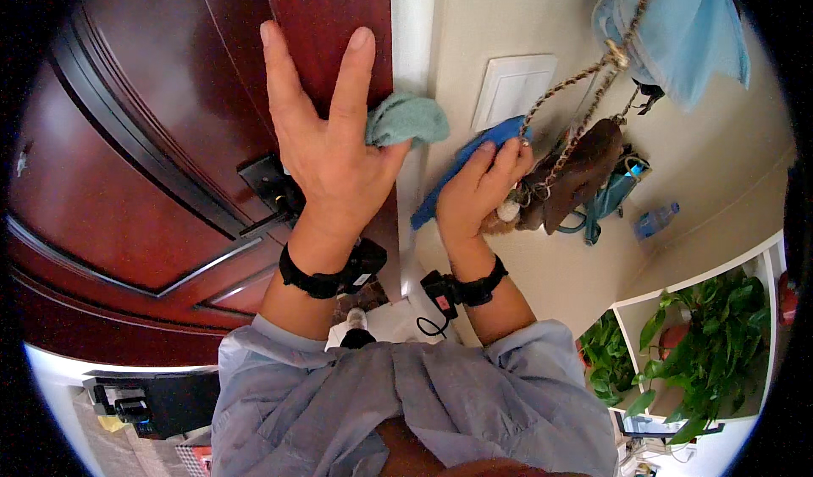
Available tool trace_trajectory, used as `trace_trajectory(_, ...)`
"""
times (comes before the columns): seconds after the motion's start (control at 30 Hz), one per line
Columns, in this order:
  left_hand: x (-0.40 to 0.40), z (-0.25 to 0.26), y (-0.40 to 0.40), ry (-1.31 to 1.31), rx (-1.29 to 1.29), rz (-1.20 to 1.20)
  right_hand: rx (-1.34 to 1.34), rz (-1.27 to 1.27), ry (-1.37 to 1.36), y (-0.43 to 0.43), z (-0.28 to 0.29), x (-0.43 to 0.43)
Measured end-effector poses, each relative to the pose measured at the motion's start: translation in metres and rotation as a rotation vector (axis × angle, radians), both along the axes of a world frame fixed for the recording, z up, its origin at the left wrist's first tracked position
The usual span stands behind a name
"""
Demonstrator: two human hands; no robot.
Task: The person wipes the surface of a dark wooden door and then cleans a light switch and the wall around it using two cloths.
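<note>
Near the edge of the dark red wooden door (330,1), my left hand (333,134) has a green cloth (409,119) between its thumb and forefinger. Two of its fingers point upward, spread apart. The cloth reaches across the door's edge towards the white frame (413,32). My right hand (479,188) is by the wall, its fingers bent over a flat blue item (444,182) and beside a braided cord (571,140). A brown bag-like item (575,172) hangs to the right of these fingers. Whether they grip the blue item or only rest against it is hidden.
A white wall switch (516,90) is above my right hand. Light-blue fabric (673,32) hangs at upper right. A black door handle (270,220) is by my left wrist. A plastic bottle (656,220), a teal bag (606,194) and leafy plants (711,343) are on the right.
</note>
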State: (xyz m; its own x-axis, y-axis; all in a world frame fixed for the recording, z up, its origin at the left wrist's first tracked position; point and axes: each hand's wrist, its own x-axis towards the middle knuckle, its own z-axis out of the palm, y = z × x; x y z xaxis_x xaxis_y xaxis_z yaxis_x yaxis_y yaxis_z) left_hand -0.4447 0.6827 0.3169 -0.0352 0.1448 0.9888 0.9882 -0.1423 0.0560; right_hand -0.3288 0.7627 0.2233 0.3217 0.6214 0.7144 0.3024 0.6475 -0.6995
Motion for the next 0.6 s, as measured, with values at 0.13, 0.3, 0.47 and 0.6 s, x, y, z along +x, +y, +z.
trace_trajectory(0.13,0.002,0.001,-0.001,-0.010,-0.022,-0.022,0.001,-0.023,0.074,0.017,0.006,0.008)
trace_trajectory(0.3,0.003,-0.001,0.002,-0.012,0.013,-0.006,0.013,-0.047,-0.110,-0.004,-0.012,0.005)
trace_trajectory(0.47,0.001,0.000,0.002,-0.001,0.043,0.000,0.154,0.075,-0.124,-0.012,-0.013,-0.003)
trace_trajectory(0.6,0.003,0.002,0.001,-0.008,0.043,0.010,0.145,-0.024,-0.183,-0.011,-0.015,-0.006)
